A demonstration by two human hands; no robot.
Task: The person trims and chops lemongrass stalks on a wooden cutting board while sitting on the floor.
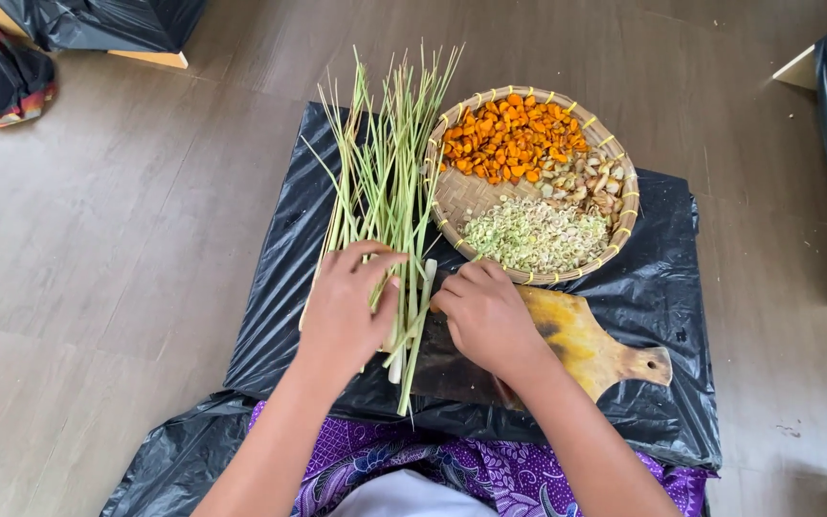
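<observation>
A bundle of long green lemongrass stalks lies on a black plastic sheet, tips pointing away from me. My left hand rests over the lower part of the bundle, fingers curled around the stalks. My right hand pinches one pale stalk end beside it, above a stained wooden cutting board. Whether a knife is in that hand is hidden.
A round woven tray sits beyond the board with orange chopped pieces, pale brown chunks and fine green-white cuttings. Grey wood floor surrounds the sheet. Black bags lie at top left and right edge. Purple patterned cloth covers my lap.
</observation>
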